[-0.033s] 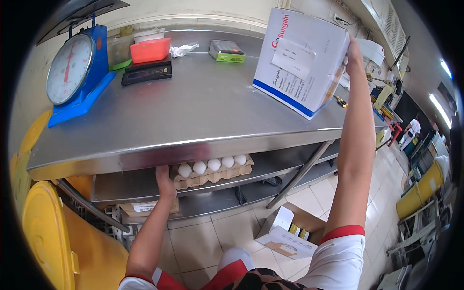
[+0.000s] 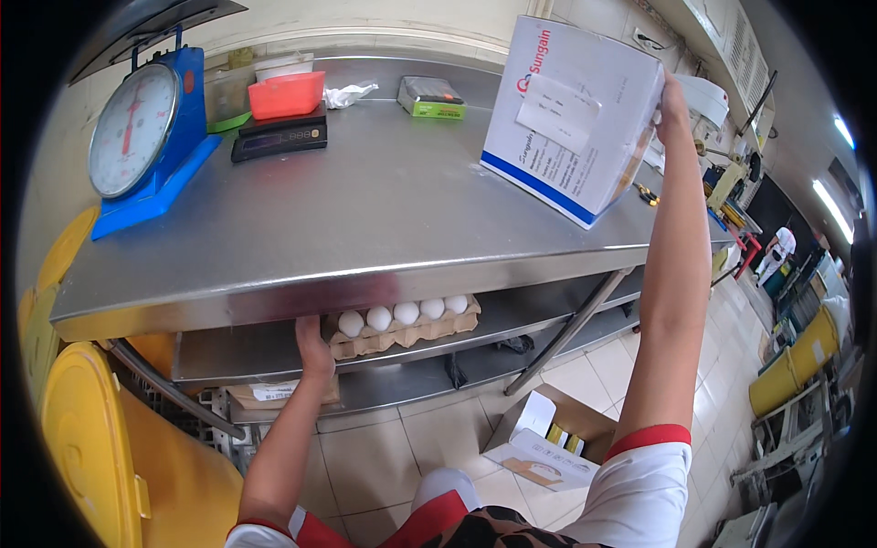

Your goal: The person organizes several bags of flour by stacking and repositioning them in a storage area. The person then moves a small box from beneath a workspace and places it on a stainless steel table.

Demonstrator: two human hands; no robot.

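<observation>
At the right of the metal worktable (image 2: 338, 205), my right hand (image 2: 671, 105) grips a white cardboard box (image 2: 539, 169) with a blue stripe by its far right edge; some fingers are behind it. The box looks tilted, and a paper label is stuck on its face. Below the tabletop, my left hand (image 2: 314, 352) is against the left end of a pulp egg tray (image 2: 406, 335). Several white eggs (image 2: 406, 314) show along its front row. The tabletop edge hides most of the left fingers and the back of the tray, which is on the upper shelf (image 2: 228, 354).
A blue dial scale (image 2: 187, 119), black digital scale (image 2: 279, 137), red container (image 2: 288, 95) and small green-grey box (image 2: 431, 96) stand on the tabletop. A yellow bin (image 2: 137, 447) is at lower left. An open carton (image 2: 548, 461) sits on the floor. Another person (image 2: 779, 248) is far right.
</observation>
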